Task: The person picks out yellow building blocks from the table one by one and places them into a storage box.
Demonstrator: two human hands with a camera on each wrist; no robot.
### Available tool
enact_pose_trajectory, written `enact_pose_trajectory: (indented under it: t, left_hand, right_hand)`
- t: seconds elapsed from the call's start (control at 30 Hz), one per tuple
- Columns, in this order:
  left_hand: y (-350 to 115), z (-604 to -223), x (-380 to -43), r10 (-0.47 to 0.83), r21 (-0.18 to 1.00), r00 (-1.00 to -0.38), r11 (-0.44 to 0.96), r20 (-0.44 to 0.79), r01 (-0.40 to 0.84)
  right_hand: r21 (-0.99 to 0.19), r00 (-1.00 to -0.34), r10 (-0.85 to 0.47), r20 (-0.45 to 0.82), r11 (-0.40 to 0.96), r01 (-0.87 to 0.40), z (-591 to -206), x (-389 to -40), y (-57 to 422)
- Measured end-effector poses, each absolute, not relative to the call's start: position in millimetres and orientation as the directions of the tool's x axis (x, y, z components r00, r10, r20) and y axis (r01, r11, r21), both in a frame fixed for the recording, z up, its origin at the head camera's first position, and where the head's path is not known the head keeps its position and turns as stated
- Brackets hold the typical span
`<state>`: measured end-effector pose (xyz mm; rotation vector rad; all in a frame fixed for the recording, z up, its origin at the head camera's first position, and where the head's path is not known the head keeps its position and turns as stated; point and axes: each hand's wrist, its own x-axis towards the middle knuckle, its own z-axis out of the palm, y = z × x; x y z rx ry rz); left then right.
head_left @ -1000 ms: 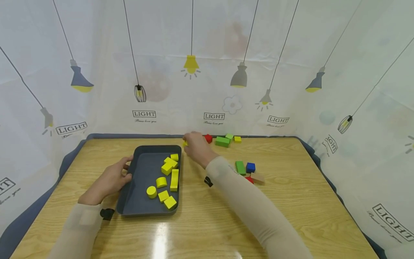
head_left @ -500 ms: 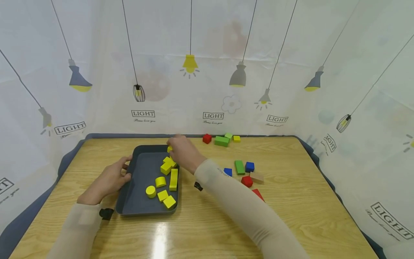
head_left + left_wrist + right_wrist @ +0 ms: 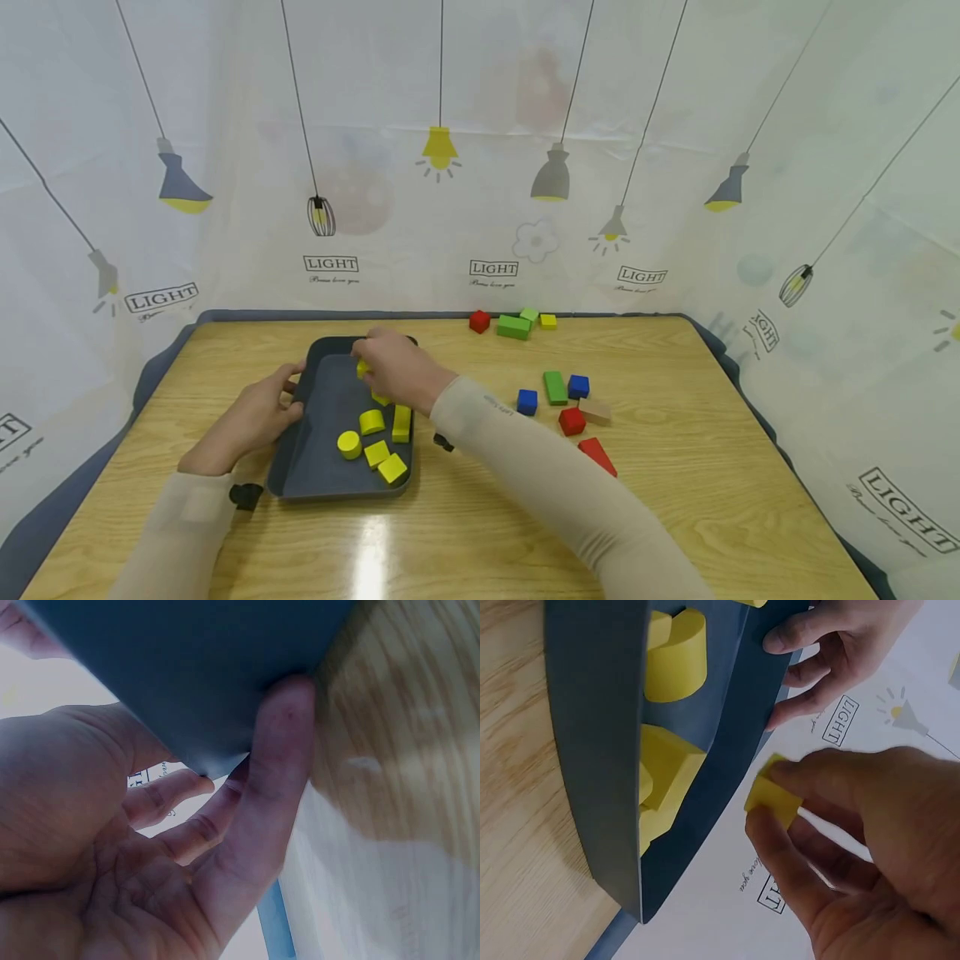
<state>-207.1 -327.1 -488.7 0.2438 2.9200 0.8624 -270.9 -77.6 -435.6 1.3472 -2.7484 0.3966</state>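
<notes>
A dark grey tray (image 3: 322, 487) holds several yellow blocks, among them a cylinder (image 3: 349, 445), an arch-like piece (image 3: 371, 422) and a long bar (image 3: 401, 423). My left hand (image 3: 251, 417) grips the tray's left side. In the right wrist view its thumb lies over the wall and its other fingers are outside. Above the tray's far part, my right hand (image 3: 401, 367) pinches a small yellow block (image 3: 776, 799) between thumb and fingertips. That hand partly covers the far yellow blocks in the head view; the right wrist view shows some of them (image 3: 671, 769).
Right of the tray lie blue blocks (image 3: 527, 402), a green block (image 3: 555, 388), red blocks (image 3: 572, 422) and a wooden-coloured block (image 3: 595, 411). At the table's back edge are a red block (image 3: 479, 322), green blocks (image 3: 513, 327) and a yellow block (image 3: 548, 322). A printed curtain surrounds the table.
My right hand has moved left from the table's back edge to above the tray, carrying the yellow block. Blue and red blocks under that arm came into view. My left hand stays on the tray.
</notes>
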Motion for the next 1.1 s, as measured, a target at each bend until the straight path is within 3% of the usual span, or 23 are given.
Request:
enact_pose_trajectory:
  t: [0.13,0.37,1.1]
  left_hand:
    - [-327,-489,-208,0.184,0.546,-0.982,0.827,-0.042,0.132]
    - [-326,-488,-208,0.188,0.544,-0.981,0.829,-0.049,0.132]
    - [-323,-487,-208,0.176,0.537,-0.984,0.834,-0.039,0.128]
  right_hand:
    - [-0.231,-0.578,-0.811,0.092,0.547,-0.805,-436,-268,-82]
    - [-0.199,-0.537,-0.838,0.096,0.512,-0.836,-436,-265,-84]
    - [-0.18,-0.581,-0.799,0.154,0.555,-0.812,-436,-276,-66]
